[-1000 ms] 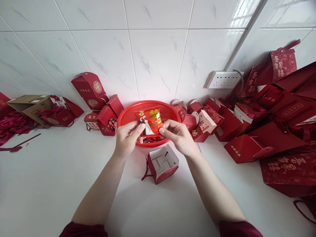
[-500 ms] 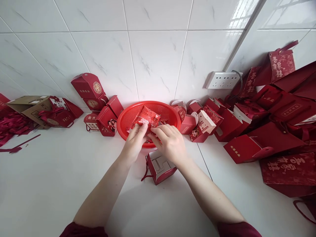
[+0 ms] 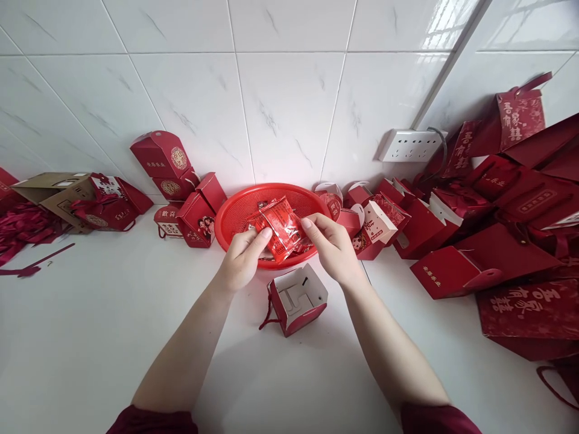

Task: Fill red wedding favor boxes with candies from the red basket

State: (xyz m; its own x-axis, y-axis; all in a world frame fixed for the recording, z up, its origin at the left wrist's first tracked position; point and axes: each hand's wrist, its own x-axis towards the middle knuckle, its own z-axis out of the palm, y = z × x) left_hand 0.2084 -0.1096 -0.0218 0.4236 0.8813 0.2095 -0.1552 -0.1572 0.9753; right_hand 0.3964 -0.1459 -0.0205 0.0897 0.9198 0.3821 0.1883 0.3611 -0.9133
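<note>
A shiny red plastic packet (image 3: 281,228) is held flat above a red perforated basket (image 3: 235,211). My left hand (image 3: 242,256) pinches the packet's left edge between thumb and fingers. On the opposite side, my right hand (image 3: 333,246) is closed with its thumb and fingertips at the packet's right edge. More wrapped pieces lie in the basket, mostly hidden by the packet and my hands. Just in front of the basket stands a small open red gift box (image 3: 298,301), with a pale inside and a dark red cord at its left.
Several red gift boxes crowd the right side, some stacked, near a white power strip (image 3: 411,146). At the left are a stack of red boxes (image 3: 165,163), a brown box (image 3: 63,193) and a heap of dark red ribbon (image 3: 29,226). A tiled wall stands behind.
The packet has turned and shifted slightly right and towards me. My hands have moved apart to its two sides. More of the open box's inside now shows.
</note>
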